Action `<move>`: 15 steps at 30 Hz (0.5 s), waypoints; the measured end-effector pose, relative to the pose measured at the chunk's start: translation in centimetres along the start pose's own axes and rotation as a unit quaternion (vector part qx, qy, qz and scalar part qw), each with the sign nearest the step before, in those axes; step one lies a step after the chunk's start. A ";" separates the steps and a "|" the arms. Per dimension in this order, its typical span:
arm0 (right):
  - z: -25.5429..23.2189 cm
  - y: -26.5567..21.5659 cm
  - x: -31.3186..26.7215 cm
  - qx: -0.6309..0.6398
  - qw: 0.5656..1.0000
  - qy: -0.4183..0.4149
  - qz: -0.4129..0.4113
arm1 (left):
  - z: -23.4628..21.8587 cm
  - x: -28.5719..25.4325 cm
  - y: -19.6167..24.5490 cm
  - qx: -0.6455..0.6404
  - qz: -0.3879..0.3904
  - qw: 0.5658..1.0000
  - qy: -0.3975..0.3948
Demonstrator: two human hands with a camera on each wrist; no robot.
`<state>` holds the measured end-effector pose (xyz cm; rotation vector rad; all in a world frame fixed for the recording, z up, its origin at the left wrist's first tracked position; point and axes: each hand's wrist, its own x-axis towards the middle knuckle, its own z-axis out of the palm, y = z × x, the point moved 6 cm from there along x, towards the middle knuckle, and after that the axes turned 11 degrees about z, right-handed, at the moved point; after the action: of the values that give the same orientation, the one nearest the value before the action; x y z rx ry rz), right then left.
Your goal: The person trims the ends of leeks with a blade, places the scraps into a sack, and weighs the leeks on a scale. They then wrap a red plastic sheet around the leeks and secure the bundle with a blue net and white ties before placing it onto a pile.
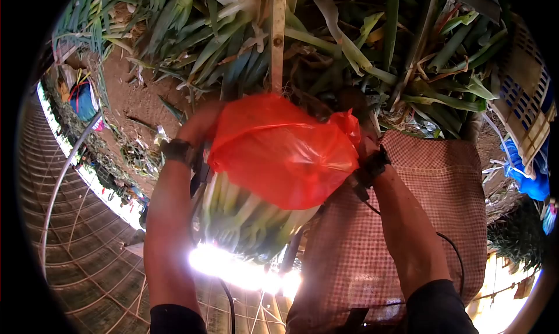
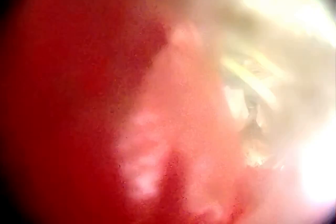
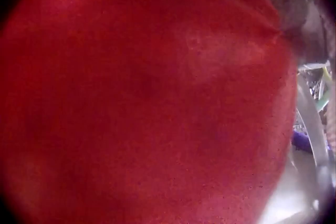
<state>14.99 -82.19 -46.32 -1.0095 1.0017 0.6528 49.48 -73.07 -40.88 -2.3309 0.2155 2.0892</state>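
Note:
A red plastic bag (image 1: 273, 150) stretches between the two hands in the head view. Below its lower edge, pale stems and green leaves of a bundle of leeks (image 1: 250, 220) show. At the bag's right corner the right hand (image 1: 367, 145) pinches the plastic, and a gathered tuft sticks up there. Creases in the bag (image 3: 157, 98) run toward that corner in the right wrist view. The left hand (image 1: 204, 121) is at the bag's upper left side; its fingers are hidden behind the plastic, and I cannot tell how they hold it. Blurred red fills much of the left wrist view.
Many loose leeks (image 1: 227, 48) lie at the top, crossed by a wooden bar (image 1: 278, 37). A checked cloth (image 1: 431, 200) spreads beside the right forearm. At far right are a slotted plastic crate (image 1: 521, 72) and a blue bag (image 1: 530, 177). Cables hang from both wrists.

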 end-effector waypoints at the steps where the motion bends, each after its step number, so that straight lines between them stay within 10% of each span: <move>1: 0.4 0.0 0.1 -0.019 1.000 0.010 -0.008 | -0.1 0.7 -2.7 -0.089 0.015 0.996 -0.014; 5: 2.1 0.5 -0.4 -0.020 0.999 0.019 -0.025 | 1.3 -0.7 -2.8 -0.154 0.123 0.979 -0.050; 12: 3.7 1.5 0.3 0.012 0.999 0.005 -0.043 | 0.3 1.5 -6.8 -0.039 0.078 0.992 -0.087; 15: 5.3 1.5 -0.1 0.012 0.998 0.019 -0.058 | 1.1 0.6 -4.9 0.117 0.211 0.968 -0.071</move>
<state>15.67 -76.71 -45.83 -1.0549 0.9743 0.5257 48.92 -68.15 -42.03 -2.1274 0.9733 2.2339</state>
